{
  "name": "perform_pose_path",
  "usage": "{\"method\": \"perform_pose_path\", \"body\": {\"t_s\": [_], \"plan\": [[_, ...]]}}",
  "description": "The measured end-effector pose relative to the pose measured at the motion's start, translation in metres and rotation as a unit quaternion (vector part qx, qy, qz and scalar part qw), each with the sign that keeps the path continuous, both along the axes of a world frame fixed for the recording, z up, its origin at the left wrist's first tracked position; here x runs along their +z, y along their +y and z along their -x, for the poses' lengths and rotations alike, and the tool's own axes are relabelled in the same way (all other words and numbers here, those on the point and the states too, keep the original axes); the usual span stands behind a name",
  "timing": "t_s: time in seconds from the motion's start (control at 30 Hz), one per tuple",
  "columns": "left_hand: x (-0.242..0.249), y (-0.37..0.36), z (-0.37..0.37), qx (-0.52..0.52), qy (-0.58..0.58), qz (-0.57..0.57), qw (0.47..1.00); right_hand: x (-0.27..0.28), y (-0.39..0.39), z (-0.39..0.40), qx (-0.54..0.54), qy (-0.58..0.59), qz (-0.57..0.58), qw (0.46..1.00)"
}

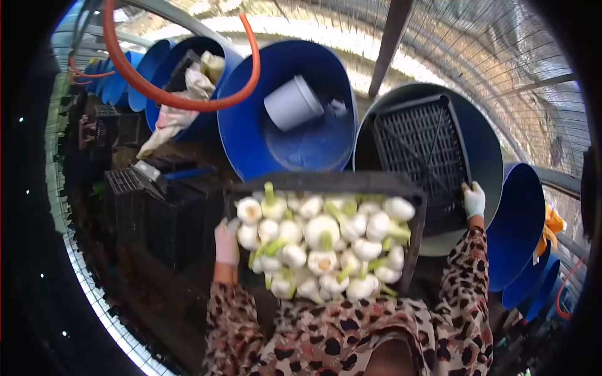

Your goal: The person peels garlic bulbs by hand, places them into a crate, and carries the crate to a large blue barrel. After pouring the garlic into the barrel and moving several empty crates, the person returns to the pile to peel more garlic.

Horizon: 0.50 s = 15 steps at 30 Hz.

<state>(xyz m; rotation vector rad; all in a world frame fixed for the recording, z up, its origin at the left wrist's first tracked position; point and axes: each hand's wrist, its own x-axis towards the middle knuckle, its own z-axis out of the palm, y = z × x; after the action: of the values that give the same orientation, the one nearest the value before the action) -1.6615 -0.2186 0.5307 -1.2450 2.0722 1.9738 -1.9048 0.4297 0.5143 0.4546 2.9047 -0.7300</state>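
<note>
A black plastic crate full of white garlic bulbs with short green stems is in front of my body. My left hand, in a pale glove, is closed on the crate's left side. Farther right, my right hand, gloved too, grips the edge of a second black crate with a slatted bottom. This second crate leans inside the mouth of a large grey-green barrel, and its lower end is partly hidden behind the garlic crate.
A large blue barrel ahead holds a white bucket. An orange hose loops overhead. More blue barrels line both sides. Stacked black crates stand at left, and a white sack hangs from a barrel.
</note>
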Motion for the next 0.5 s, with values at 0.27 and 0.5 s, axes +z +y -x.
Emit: {"method": "perform_pose_path", "body": {"t_s": [0.27,0.5], "plan": [[-0.013,-0.054,0.027,-0.179,-0.027,0.232,0.956,-0.024,0.048,-0.028,-0.098,-0.066,0.072,0.99],[-0.02,-0.056,0.014,0.056,-0.013,-0.001,0.998,-0.011,0.018,-0.017,-0.204,-0.079,-0.281,0.934]]}}
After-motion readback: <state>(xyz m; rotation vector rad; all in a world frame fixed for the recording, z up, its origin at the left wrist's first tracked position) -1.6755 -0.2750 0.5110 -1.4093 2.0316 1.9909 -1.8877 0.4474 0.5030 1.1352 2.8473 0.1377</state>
